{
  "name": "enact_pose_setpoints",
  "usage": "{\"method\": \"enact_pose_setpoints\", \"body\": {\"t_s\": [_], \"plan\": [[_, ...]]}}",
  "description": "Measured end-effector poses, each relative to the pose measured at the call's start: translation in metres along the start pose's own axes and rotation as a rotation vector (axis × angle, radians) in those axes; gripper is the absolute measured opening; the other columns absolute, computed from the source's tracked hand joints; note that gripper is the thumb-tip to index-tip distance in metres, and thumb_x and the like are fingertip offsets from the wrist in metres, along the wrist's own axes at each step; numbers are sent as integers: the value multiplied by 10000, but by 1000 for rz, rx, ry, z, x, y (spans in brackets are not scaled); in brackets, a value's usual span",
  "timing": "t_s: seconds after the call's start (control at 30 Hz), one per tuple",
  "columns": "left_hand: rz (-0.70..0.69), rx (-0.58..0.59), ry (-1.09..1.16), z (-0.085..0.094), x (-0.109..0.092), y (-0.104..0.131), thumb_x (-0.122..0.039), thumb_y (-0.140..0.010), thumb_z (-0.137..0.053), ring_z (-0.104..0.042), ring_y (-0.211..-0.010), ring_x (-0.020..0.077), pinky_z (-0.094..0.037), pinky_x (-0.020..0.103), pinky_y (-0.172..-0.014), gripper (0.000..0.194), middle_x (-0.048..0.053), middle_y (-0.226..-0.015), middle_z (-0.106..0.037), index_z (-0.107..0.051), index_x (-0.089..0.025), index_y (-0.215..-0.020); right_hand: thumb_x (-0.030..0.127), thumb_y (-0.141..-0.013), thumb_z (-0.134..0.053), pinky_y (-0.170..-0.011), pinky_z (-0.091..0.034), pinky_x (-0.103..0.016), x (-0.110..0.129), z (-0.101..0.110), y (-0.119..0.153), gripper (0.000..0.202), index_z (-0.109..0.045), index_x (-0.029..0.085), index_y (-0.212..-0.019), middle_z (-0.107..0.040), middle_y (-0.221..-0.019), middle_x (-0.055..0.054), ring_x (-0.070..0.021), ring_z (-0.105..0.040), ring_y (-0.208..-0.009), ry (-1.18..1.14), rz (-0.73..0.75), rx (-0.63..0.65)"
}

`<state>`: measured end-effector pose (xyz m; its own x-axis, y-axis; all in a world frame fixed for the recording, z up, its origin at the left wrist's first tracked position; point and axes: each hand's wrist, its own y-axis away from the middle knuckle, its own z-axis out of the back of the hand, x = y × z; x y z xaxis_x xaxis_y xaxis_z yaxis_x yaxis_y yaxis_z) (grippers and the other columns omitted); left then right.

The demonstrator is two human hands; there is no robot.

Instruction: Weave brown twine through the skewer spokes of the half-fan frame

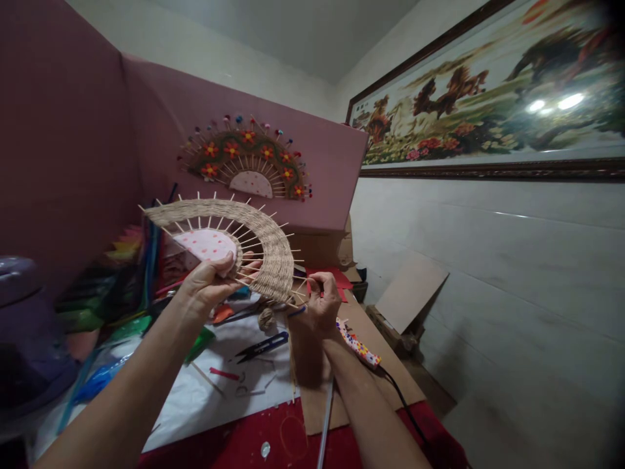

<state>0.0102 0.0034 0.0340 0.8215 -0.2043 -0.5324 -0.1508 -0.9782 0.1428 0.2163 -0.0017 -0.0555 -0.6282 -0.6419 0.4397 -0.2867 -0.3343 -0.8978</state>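
A half-round fan of woven twine on thin sticks (277,251) is held up over the table, its centre a pale half disc with pink dots (208,243). My left hand (215,279) grips the fan near that half disc, thumb in front and fingers behind the sticks. At the fan's lower right end, my right hand (322,296) has its fingers closed in a pinch by the edge of the weave. What they pinch is too small to make out. A small ball of twine (266,318) lies below the fan.
Behind, a finished fan with flowers (249,153) leans on a pink panel (322,163). Dark snips (263,346) lie on white paper (195,417). A patterned glue gun (359,346) with a cord rests on cardboard (390,384). Coloured materials and a purple container (34,332) stand left.
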Motion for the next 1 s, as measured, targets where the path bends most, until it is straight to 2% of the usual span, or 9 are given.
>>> {"method": "enact_pose_setpoints", "body": {"t_s": [0.13, 0.27, 0.37, 0.5, 0.63, 0.77, 1.0], "plan": [[11, 0, -33, -1, -4, 3, -21, -765, -436, -653, -917, 322, -568, 446, -733, 411, 109, -859, -715, -578, -181, -1115, 335, -834, -530, -645, -412, -261, -3, 1, -4, 167, -556, 194, -748, -559, -708, -8, -142, -526, -671, -18, -26, 45], [80, 28, -37, 1, -7, 2, -44, -772, -456, -648, -902, 367, -559, 517, -704, 392, 136, -939, -706, -575, -206, -1109, 337, -817, -525, -625, -414, -252, -5, -5, 1, 170, -579, 188, -755, -581, -711, -11, -138, -530, -654, -119, -143, 131], [119, 41, -33, 3, -7, 0, -79, -811, -434, -656, -885, 359, -560, 516, -696, 354, 147, -917, -704, -563, -195, -1120, 333, -817, -510, -610, -420, -239, -2, -11, 8, 170, -572, 183, -766, -582, -700, -2, -131, -533, -644, -261, -262, 189], [134, 45, -15, 4, -7, -2, -102, -838, -418, -664, -877, 333, -564, 497, -710, 326, 136, -861, -700, -562, -185, -1118, 339, -807, -506, -587, -425, -231, 5, -15, 13, 178, -565, 174, -775, -589, -701, -1, -131, -540, -643, -368, -354, 183], [117, 40, -3, 6, -9, -3, -100, -825, -432, -660, -881, 345, -554, 522, -726, 312, 155, -879, -695, -573, -151, -1098, 340, -809, -497, -593, -423, -233, 6, -12, 10, 182, -572, 175, -807, -603, -707, -2, -130, -545, -639, -344, -336, 168], [116, 19, -85, 5, -10, -4, -115, -824, -430, -663, -875, 334, -541, 525, -763, 306, 163, -872, -692, -575, -127, -1093, 361, -819, -510, -615, -421, -238, -1, -8, 5, 199, -570, 172, -818, -591, -704, 1, -131, -539, -647, -237, -301, 132], [122, -7, -52, 10, -10, -9, -105, -806, -452, -673, -804, 349, -534, 567, -727, 320, 174, -815, -688, -569, -101, -1104, 358, -818, -539, -648, -427, -253, -6, -7, 4, 188, -568, 173, -812, -601, -738, -17, -138, -551, -675, -164, -263, 78]]}}
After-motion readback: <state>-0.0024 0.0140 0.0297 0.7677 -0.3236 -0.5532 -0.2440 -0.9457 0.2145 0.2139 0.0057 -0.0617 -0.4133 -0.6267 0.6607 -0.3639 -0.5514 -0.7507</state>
